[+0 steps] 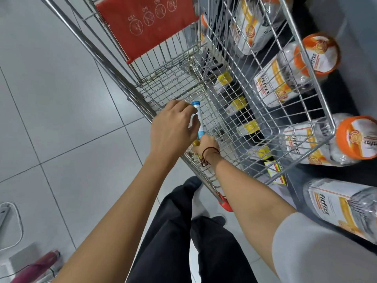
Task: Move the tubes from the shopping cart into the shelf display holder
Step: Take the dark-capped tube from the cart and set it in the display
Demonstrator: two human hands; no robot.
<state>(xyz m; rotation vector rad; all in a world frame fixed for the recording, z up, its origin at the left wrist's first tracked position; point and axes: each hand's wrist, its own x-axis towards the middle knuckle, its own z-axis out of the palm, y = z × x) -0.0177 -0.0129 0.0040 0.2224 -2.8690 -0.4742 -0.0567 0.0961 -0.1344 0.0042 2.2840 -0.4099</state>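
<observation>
A white tube with a blue cap [199, 117] is held over the wire shopping cart [175, 82]. My left hand [173, 124] wraps its upper part just below the cap. My right hand [207, 145], a dark cord round its wrist, reaches down into the cart at the tube's lower end; its fingers are hidden, and something yellow [196, 142] shows beside them. Whether the right hand grips anything cannot be told. The shelf display holder is not recognisable in this view.
The cart's red child-seat flap [146, 23] stands at the far end. Right of the cart, dark shelves [334, 94] carry big jars with orange lids [318, 54] and yellow price tags [251, 126]. Grey floor tiles [51, 99] lie to the left; my dark trousers [183, 231] are below.
</observation>
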